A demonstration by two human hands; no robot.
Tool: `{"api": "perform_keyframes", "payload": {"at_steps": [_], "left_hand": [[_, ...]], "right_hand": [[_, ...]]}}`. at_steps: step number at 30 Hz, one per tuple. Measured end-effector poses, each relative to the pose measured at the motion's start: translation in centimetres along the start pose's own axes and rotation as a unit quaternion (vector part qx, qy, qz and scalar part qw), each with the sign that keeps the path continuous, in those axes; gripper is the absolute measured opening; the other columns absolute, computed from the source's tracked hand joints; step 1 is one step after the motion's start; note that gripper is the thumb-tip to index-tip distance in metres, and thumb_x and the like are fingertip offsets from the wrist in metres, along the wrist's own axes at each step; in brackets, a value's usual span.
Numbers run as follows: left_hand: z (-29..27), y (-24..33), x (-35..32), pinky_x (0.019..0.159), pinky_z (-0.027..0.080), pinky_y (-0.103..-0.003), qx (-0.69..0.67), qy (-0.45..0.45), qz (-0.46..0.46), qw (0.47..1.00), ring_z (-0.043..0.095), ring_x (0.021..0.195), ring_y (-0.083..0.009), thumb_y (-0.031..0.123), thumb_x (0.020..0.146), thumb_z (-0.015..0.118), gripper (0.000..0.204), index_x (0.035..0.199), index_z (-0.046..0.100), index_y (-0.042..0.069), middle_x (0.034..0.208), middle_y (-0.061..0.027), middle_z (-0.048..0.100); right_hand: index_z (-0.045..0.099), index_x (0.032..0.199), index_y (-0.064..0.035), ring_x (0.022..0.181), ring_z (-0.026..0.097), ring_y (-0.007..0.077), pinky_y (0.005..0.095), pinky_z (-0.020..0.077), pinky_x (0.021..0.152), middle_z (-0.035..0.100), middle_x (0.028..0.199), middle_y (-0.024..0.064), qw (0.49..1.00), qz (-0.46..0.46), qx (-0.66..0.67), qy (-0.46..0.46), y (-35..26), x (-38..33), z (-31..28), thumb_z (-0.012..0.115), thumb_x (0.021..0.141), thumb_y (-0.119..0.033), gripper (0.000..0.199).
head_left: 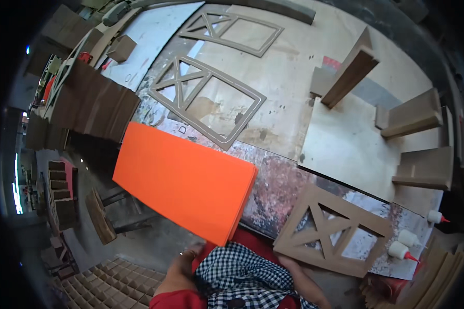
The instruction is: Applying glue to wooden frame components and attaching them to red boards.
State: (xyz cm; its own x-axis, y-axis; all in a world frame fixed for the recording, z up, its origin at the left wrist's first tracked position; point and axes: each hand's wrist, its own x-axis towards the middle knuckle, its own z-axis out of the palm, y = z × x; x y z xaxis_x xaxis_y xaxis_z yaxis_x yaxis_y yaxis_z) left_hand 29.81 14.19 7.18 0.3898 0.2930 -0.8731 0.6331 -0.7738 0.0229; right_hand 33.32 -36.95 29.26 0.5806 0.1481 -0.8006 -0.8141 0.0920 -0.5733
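A stack of bright orange sheets or boards (183, 180) lies at the near edge of the table, its near corner in front of my body. My left hand (195, 250) is low beside that corner, and its fingers are mostly hidden. To the right, a brown fibreboard frame with crossed bars (322, 247) overhangs the table's near edge. My right hand (285, 261) is at the frame's near left corner, where its fingers are out of sight, so its grip does not show. Two similar frames with pale lines along their bars, a nearer frame (209, 75) and a farther frame (260, 52), lie flat beyond the orange stack.
White glue bottles with red tips (398, 251) stand at the right edge. Brown board pieces (351, 74) stand upright on a pale panel (345, 149) at the far right. Stacked brown boards (90, 103) are at the left. A gridded brown stack (105, 283) sits lower left.
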Motion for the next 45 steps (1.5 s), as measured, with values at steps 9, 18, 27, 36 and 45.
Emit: {"api": "perform_keyframes", "payload": {"at_steps": [9,18,27,36,45], "left_hand": [[-4.5,27.2,-21.1,0.100,0.036,-0.034,-0.218,-0.178,-0.193,0.940,0.042,0.122,-0.0272,0.055,0.084,0.046,0.076,0.135,0.032,0.001,0.131,-0.0191,0.044],[0.8,31.4,-23.5,0.096,0.038,-0.032,-0.154,-0.104,-0.052,0.981,0.048,0.116,-0.0244,0.053,0.090,0.036,0.064,0.128,0.044,0.002,0.127,-0.0173,0.049],[1.0,29.0,-22.5,0.099,0.036,-0.032,-0.351,-0.083,-0.114,0.926,0.046,0.118,-0.0235,0.049,0.091,0.037,0.058,0.128,0.045,0.004,0.129,-0.0160,0.048],[5.2,24.6,-11.8,0.101,0.034,-0.031,-0.250,-0.064,0.057,0.964,0.042,0.122,-0.0225,0.045,0.092,0.039,0.056,0.131,0.041,0.005,0.135,-0.0148,0.040],[16.6,20.4,-11.1,0.103,0.032,-0.031,-0.105,-0.116,0.163,0.974,0.038,0.125,-0.0216,0.041,0.092,0.040,0.054,0.134,0.037,0.007,0.140,-0.0137,0.034]], "right_hand": [[0.046,0.128,-0.0054,0.125,0.037,0.0206,0.0303,0.0282,0.104,0.042,0.135,0.0101,0.981,0.007,-0.094,-0.167,3.7,11.9,11.2,0.039,0.093,-0.037,0.048],[0.042,0.131,-0.0045,0.125,0.038,0.0219,0.0301,0.0280,0.105,0.041,0.136,0.0117,0.942,-0.227,-0.094,-0.230,4.8,14.2,9.6,0.038,0.093,-0.034,0.049],[0.037,0.134,-0.0035,0.125,0.039,0.0232,0.0299,0.0278,0.105,0.039,0.137,0.0132,0.828,-0.450,-0.087,-0.325,8.8,11.5,-4.3,0.036,0.092,-0.031,0.050],[0.036,0.135,-0.0027,0.124,0.040,0.0236,0.0290,0.0275,0.105,0.040,0.136,0.0134,0.824,-0.525,-0.144,-0.157,19.8,8.0,-5.8,0.035,0.092,-0.031,0.051],[0.046,0.128,-0.0050,0.117,0.044,0.0196,0.0258,0.0284,0.102,0.050,0.127,0.0106,0.996,-0.018,-0.056,0.064,14.2,-2.4,1.2,0.033,0.092,-0.034,0.048]]}}
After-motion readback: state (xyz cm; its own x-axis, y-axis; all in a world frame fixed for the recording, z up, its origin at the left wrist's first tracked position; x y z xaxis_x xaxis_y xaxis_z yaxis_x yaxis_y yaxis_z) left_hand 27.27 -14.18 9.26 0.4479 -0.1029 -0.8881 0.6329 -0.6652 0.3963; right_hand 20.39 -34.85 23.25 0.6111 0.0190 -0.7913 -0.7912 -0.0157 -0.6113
